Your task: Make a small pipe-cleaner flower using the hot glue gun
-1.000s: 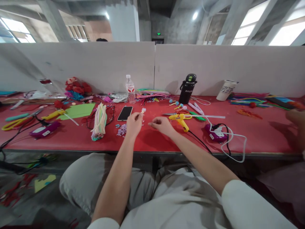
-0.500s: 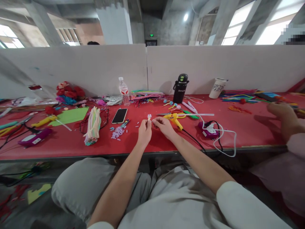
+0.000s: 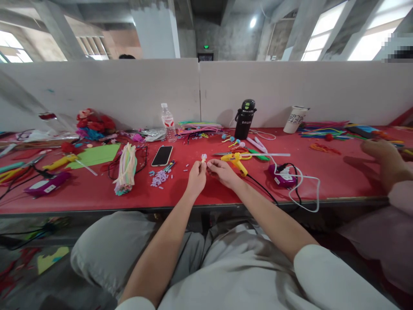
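My left hand (image 3: 196,178) pinches a small pale lilac flower-like piece (image 3: 204,158) with a yellowish part, its top poking up above the fingertips. Close on its right, my right hand (image 3: 222,171) has thumb and forefinger pressed together; whatever lies between them is too small to make out. A yellow hot glue gun (image 3: 238,162) with a long clear glue stick rests just beyond my right hand. Left of my hands lies a heap of short lilac pieces (image 3: 158,178), with a utility knife (image 3: 169,166) beside it.
A phone (image 3: 162,156), a bundle of pale pipe cleaners (image 3: 126,168) and a water bottle (image 3: 168,122) are on the left. A black flask (image 3: 245,119), a paper cup (image 3: 296,119) and a purple power strip (image 3: 282,177) occupy the right. Another person's hand (image 3: 383,161) is at far right.
Both hands have barely shifted, staying close together with the small lilac piece still in my left fingers. The view has moved very slightly.
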Demonstrator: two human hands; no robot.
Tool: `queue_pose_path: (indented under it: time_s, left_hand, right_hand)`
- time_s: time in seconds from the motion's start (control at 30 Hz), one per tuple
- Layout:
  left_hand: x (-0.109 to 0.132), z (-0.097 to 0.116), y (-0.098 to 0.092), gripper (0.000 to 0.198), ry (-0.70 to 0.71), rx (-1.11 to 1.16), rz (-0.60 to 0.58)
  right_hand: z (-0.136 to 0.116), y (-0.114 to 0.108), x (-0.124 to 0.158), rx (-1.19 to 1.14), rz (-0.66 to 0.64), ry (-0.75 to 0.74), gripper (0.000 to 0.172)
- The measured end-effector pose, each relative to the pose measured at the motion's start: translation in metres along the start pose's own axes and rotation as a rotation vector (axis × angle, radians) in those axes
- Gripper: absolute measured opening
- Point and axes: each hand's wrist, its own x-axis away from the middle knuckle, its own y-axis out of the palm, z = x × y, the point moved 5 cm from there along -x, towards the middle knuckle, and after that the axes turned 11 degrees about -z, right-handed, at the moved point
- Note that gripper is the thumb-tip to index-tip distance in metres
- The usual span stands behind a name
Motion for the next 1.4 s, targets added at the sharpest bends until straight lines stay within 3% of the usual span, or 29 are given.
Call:
queue_pose_path:
  time_s: [0.13, 0.23, 0.37, 0.67, 1.4]
  left_hand:
    - [-0.003, -0.003, 0.000, 0.027, 0.012, 0.094, -0.078]
    - [-0.004, -0.005, -0.002, 0.029, -0.013, 0.108, -0.091]
    - [-0.003, -0.001, -0.006, 0.031, -0.004, 0.008, -0.057]
    - [0.002, 0.014, -0.021, 0.023, 0.029, -0.298, 0.014]
    - [0.002, 0.015, -0.016, 0.021, 0.053, -0.461, -0.049]
  right_hand:
    - [0.003, -0.001, 0.001, -0.067, -0.053, 0.054, 0.038]
    - [-0.001, -0.006, 0.003, 0.055, 0.021, 0.003, 0.037]
    - [-0.009, -0.008, 0.006, 0.251, 0.075, -0.056, 0.034]
    - [-0.023, -0.019, 0.011, 0.399, 0.228, -0.195, 0.030]
    - [-0.029, -0.013, 0.012, 0.602, 0.218, -0.205, 0.028]
